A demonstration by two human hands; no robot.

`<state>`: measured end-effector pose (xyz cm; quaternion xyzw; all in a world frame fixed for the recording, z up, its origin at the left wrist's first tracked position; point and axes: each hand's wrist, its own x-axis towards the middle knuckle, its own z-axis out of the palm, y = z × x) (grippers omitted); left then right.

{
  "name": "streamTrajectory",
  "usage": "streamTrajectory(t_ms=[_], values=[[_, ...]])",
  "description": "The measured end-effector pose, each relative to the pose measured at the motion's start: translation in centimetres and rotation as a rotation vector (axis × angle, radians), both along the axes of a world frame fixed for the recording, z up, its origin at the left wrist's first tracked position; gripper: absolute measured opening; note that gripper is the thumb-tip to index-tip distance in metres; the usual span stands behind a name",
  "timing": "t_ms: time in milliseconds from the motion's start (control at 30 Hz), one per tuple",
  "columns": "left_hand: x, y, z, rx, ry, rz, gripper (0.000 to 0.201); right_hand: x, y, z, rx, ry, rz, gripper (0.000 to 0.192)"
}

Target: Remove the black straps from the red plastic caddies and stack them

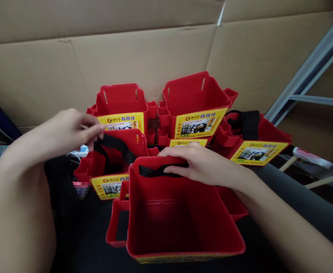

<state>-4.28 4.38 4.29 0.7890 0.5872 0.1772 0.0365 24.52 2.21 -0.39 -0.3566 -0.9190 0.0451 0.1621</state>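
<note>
Cardboard wall (143,49) behind, dark surface (297,197), left hand (66,131) fingers pinching black strap (118,146), right hand (200,163) gripping red bucket (180,223) rim

Head view. Nearest red bin (180,223) sits open-side up, interior bare, a small side pocket on its left wall. A black strap (157,170) runs along its far rim. Right hand (200,165) lies over that rim, fingers pressing the strap. Left hand (69,131) is raised over a second red bin (112,163) just behind-left; thumb and fingers pinch the end of another black strap (118,146) that drops into this bin. Three more red bins with yellow labels (202,123) stand behind, touching one another; the rightmost (254,140) carries a black strap. Cardboard sheets (143,57) form the backdrop. Dark surface beneath.
</note>
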Motion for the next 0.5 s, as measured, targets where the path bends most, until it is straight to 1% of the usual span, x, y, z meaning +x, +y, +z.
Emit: streamTrajectory(t_ms=[67, 100, 133, 200, 233, 300, 400, 433, 500], values=[[1.5, -0.1, -0.8, -0.254, -0.01, -0.045, 0.054, -0.1, 0.0, 0.0, 0.003, 0.004, 0.01, 0.019], [2.4, 0.2, -1.3, -0.352, -0.026, -0.053, 0.061, -0.1, 0.0, 0.0, 0.004, 0.007, 0.013, 0.019], [3.3, 0.8, -2.0, -0.407, -0.036, -0.038, 0.065, -0.1, 0.0, 0.0, 0.006, 0.009, 0.015, 0.018], [5.0, 2.3, -3.5, -0.396, -0.008, 0.026, 0.068, -0.2, 0.0, 0.1, 0.011, 0.003, 0.018, 0.018], [5.7, 3.1, -4.1, -0.371, 0.029, 0.058, 0.064, -0.2, 0.0, 0.1, 0.014, -0.001, 0.017, 0.019], [6.4, 4.3, -5.0, -0.347, 0.087, 0.074, 0.051, -0.1, 0.0, 0.1, 0.019, -0.01, 0.015, 0.02], [6.0, 4.9, -5.3, -0.386, 0.085, 0.011, 0.029, -0.1, 0.0, 0.0, 0.032, -0.014, 0.008, 0.02], [5.6, 4.8, -5.1, -0.409, 0.072, -0.017, 0.025, -0.1, 0.0, 0.0, 0.033, -0.019, 0.005, 0.02], [5.0, 4.4, -4.6, -0.462, 0.047, -0.073, 0.025, -0.1, 0.0, 0.0, 0.032, -0.026, -0.001, 0.02]])
